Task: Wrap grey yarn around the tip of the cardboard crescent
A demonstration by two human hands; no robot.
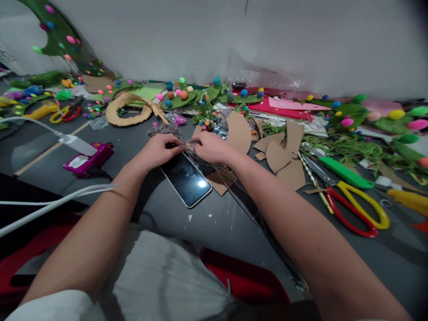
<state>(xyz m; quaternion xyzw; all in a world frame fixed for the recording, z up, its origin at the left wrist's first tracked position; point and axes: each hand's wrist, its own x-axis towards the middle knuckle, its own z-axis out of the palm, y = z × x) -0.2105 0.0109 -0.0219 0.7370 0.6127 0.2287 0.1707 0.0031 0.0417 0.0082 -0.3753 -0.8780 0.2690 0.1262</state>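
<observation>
Cord (165,129), grey, loosely heaped beyond the phone (191,180) on the bench (167,211), was pinched by left hand (158,150) and right hand (212,147), close together, apparently mid-manipulation, steady tension seemingly needed next.

The single head view looks from the wearer's eye level, forward and steeply down over the worktop (217,225), with the phone (187,180) a little below and left of its centre. It is close enough that both forearms run in from the bottom corners towards the left hand (161,150) and right hand (209,148), which meet on grey twine (190,149) at the phone's far end. The broad field takes in the white clothing (157,276) nearer than the phone and the pale wall (200,40) well beyond it.
</observation>
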